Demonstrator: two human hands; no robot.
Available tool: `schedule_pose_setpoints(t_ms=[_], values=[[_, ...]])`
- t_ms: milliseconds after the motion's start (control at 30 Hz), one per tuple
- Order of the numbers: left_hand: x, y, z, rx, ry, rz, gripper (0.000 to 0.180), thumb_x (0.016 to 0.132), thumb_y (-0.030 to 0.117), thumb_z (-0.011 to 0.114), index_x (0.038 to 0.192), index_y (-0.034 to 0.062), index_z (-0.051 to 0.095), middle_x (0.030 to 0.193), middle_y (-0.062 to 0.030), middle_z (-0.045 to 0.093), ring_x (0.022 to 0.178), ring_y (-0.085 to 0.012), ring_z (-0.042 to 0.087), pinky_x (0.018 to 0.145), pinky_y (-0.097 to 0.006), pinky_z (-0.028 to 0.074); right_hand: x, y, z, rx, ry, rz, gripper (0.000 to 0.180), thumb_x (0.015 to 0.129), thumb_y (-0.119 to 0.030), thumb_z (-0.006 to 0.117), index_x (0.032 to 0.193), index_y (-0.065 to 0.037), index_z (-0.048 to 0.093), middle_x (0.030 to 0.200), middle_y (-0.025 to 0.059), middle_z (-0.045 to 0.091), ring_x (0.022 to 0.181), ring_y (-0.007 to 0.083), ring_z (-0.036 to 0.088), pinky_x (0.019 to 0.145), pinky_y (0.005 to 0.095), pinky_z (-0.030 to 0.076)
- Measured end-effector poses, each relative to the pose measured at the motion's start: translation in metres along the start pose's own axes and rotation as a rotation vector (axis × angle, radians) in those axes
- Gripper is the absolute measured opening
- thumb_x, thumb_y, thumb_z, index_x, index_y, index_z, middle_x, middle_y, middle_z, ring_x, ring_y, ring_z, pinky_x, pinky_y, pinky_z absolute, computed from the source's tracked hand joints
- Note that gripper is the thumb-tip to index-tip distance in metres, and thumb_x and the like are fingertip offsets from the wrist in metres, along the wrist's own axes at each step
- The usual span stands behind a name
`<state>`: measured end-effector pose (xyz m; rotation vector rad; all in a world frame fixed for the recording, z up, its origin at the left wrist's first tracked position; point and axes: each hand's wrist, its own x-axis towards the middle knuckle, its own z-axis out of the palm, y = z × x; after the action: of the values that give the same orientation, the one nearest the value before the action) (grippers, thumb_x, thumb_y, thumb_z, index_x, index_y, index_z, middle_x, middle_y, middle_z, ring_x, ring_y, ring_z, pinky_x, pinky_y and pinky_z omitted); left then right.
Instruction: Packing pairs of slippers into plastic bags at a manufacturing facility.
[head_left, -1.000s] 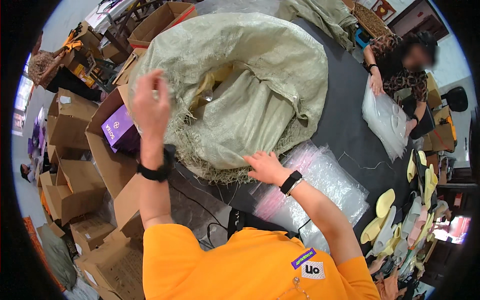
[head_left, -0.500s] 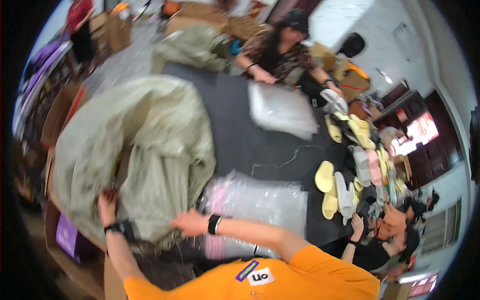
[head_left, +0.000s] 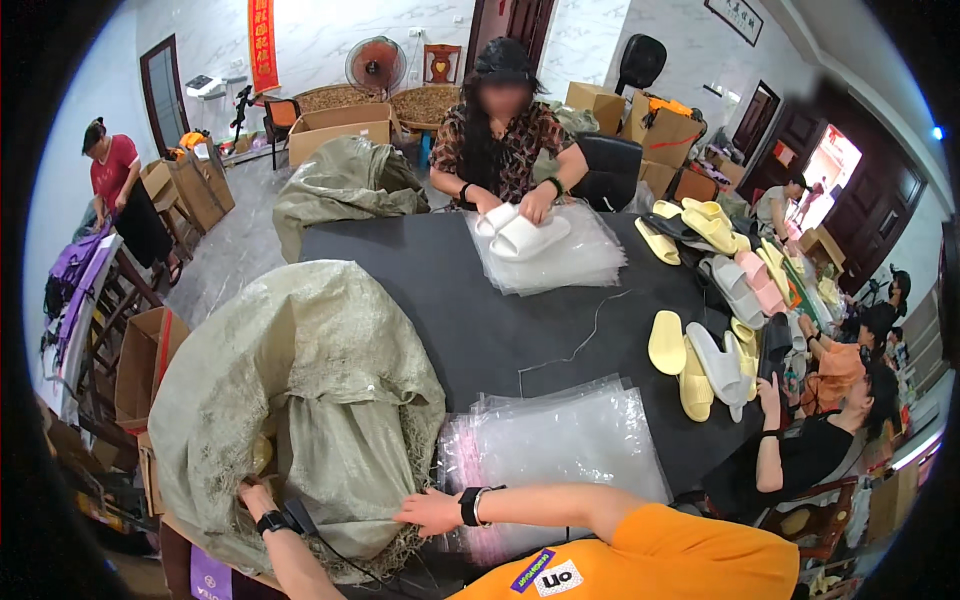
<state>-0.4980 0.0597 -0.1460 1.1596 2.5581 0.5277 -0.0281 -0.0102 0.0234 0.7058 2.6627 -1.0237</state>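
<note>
Large pale grey-green woven sack [head_left: 345, 440], rim rolled, edge frayed: at left end of matte black table [head_left: 480, 345]. Left hand [head_left: 256, 494] at sack's opening; fingertips partly hidden, can't tell if pinching. Right hand [head_left: 432, 511] at sack's near-right edge, fingers outstretched. Just right of sack: flat stack of clear plastic bags [head_left: 570, 440], pink along one side.
</note>
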Motion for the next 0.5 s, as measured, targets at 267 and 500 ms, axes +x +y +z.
schedule_pose_setpoints(t_ms=[267, 500], values=[[-0.184, 0.175, -0.103, -1.854, -0.100, -0.428, 0.026, 0.082, 0.030, 0.050, 0.096, 0.0089, 0.053, 0.077, -0.0041, 0.059, 0.058, -0.0174, 0.056, 0.047, -0.031, 0.047, 0.000, 0.019, 0.007, 0.223, 0.032, 0.132, 0.045, 0.076, -0.025, 0.056, 0.118, -0.012, 0.048, 0.114, 0.0161, 0.051, 0.109, 0.0333, 0.047, 0.083, 0.0499, 0.043], [-0.401, 0.242, -0.067, -1.702, -0.721, -0.673, 0.025, 0.078, 0.016, 0.057, 0.101, 0.0066, 0.055, 0.093, -0.0059, 0.062, 0.077, -0.0172, 0.060, 0.063, -0.030, 0.048, -0.069, 0.024, -0.059, 1.917, 0.454, 0.149, 0.081, 0.082, -0.071, 0.023, 0.139, -0.013, 0.027, 0.140, 0.0078, 0.034, 0.127, 0.0253, 0.034, 0.104, 0.0418, 0.028]])
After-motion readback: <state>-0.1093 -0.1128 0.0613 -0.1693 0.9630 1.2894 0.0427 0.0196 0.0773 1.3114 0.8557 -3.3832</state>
